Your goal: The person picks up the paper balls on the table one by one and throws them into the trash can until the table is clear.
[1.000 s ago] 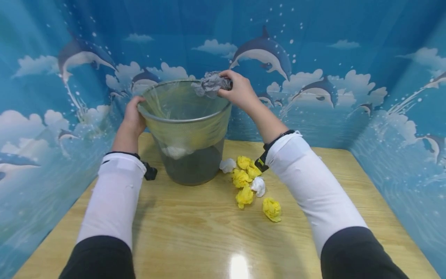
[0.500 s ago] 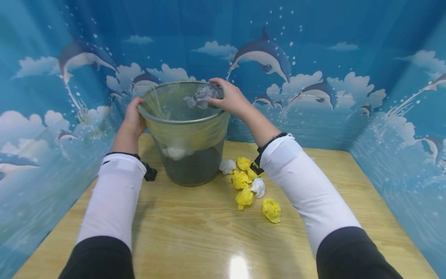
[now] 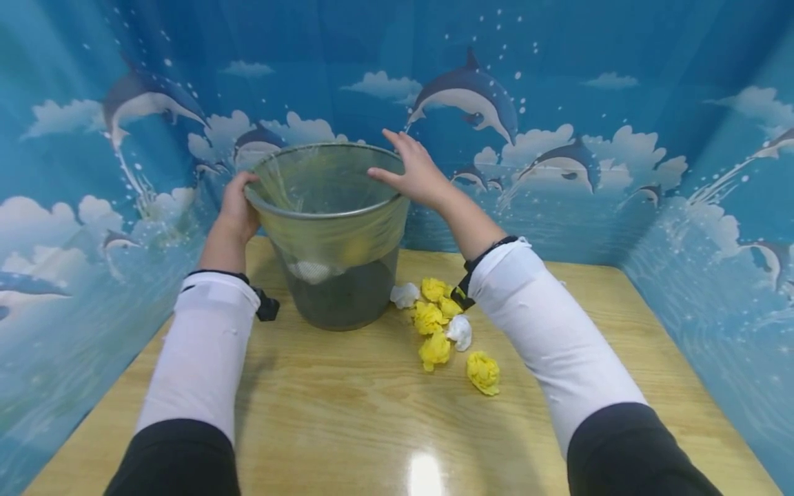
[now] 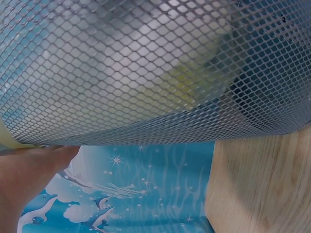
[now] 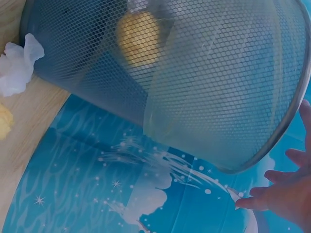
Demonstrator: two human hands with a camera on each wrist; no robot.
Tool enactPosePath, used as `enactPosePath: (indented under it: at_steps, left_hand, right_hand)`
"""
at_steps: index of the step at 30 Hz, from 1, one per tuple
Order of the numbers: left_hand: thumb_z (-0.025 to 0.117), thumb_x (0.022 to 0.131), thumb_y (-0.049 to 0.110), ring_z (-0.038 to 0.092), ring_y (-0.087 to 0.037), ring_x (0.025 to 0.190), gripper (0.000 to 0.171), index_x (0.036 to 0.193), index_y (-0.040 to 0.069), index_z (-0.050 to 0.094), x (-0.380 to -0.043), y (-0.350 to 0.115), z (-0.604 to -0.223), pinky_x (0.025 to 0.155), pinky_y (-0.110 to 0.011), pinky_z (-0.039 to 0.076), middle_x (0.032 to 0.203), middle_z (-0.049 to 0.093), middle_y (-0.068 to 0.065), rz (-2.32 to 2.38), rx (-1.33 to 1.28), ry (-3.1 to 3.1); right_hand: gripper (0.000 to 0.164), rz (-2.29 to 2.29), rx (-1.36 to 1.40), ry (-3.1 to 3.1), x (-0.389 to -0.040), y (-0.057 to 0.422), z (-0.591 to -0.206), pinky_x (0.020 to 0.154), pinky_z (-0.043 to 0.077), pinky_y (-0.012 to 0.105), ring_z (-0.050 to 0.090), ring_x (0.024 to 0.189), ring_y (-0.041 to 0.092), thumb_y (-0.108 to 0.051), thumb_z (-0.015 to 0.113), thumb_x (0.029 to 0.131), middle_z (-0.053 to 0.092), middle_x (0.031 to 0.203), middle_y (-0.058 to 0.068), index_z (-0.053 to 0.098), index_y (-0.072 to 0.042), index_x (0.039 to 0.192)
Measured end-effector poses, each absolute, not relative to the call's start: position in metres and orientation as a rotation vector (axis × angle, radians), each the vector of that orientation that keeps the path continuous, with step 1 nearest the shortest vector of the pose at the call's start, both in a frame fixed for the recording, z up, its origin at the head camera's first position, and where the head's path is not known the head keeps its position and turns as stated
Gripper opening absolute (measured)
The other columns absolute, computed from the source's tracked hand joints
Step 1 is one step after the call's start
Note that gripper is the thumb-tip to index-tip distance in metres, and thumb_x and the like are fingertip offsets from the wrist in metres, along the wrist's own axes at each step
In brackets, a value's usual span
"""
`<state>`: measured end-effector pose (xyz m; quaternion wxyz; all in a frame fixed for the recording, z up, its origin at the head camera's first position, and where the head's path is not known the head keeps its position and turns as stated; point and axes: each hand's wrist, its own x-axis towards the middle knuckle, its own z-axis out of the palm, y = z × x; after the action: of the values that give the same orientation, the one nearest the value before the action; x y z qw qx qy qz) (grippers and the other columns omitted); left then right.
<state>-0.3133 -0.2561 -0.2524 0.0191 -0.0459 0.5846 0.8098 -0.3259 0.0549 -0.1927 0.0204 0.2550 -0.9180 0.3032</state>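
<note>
A grey wire-mesh waste bin (image 3: pixel 338 275) with a thin yellowish liner stands on the table. My left hand (image 3: pixel 238 210) grips its metal rim on the left, thumb over the edge. At the right side of the rim, my right hand (image 3: pixel 418 169) has its fingers spread, with nothing in them. The right wrist view shows those spread fingers (image 5: pixel 279 177) beside the rim. Through the mesh, a yellow crumpled ball (image 5: pixel 139 38) shows inside the liner. Something pale and yellowish lies behind the mesh in the left wrist view too.
Right of the bin lie several yellow crumpled paper balls (image 3: pixel 435 350) and white ones (image 3: pixel 460 332) on the wooden table (image 3: pixel 335 413). One yellow ball (image 3: pixel 483 373) sits apart, nearer the front. A blue dolphin-print curtain (image 3: pixel 558 89) encloses the back and sides.
My right hand lowered a crumpled grey ball into the bin's mouth and let it go. Its fingers have spread and risen slightly. The left hand stays on the rim.
</note>
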Motion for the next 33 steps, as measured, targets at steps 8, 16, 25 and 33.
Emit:
enactPosePath:
  at_steps: [8,16,25,33]
  left_hand:
    - [0.031,0.1,0.036,0.007,-0.005,0.148,0.073,0.152,0.032,-0.02,-0.314,-0.257,-0.253,0.118,-0.025,0.012,0.162,-0.001,0.016,2.503,-0.147,1.834]
    - [0.034,0.1,0.034,0.044,-0.002,0.114,0.066,0.156,0.029,-0.002,-0.308,-0.259,-0.252,0.104,-0.022,0.026,0.125,0.048,0.013,2.529,-0.1,1.826]
    - [0.033,0.099,0.035,-0.004,-0.008,0.15,0.077,0.15,0.032,-0.025,-0.314,-0.257,-0.254,0.119,-0.026,0.009,0.161,-0.014,0.012,2.514,-0.154,1.834]
    - [0.032,0.1,0.035,0.003,-0.007,0.149,0.076,0.15,0.032,-0.024,-0.315,-0.256,-0.255,0.118,-0.026,0.013,0.162,-0.011,0.014,2.524,-0.142,1.83]
  right_hand:
    - [0.08,0.918,0.737,-2.854,-0.329,0.07,-0.195,0.119,0.008,0.051,-0.003,0.151,0.026,-0.05,0.052,0.096,-0.003,0.164,0.008,0.007,-0.025,0.158]
    - [0.079,0.942,0.655,-2.843,-0.333,0.09,-0.2,0.119,0.011,0.054,-0.001,0.151,0.027,-0.051,0.05,0.096,-0.003,0.164,0.007,0.007,-0.024,0.158]
    - [0.079,0.934,0.584,-2.849,-0.329,0.118,-0.216,0.117,0.012,0.056,0.001,0.15,0.031,-0.049,0.051,0.097,-0.001,0.164,0.011,0.009,-0.022,0.158]
    - [0.081,0.769,0.546,-2.921,-0.321,0.15,-0.236,0.115,0.01,0.061,0.0,0.149,0.037,-0.045,0.056,0.096,-0.001,0.163,0.015,0.011,-0.017,0.157]
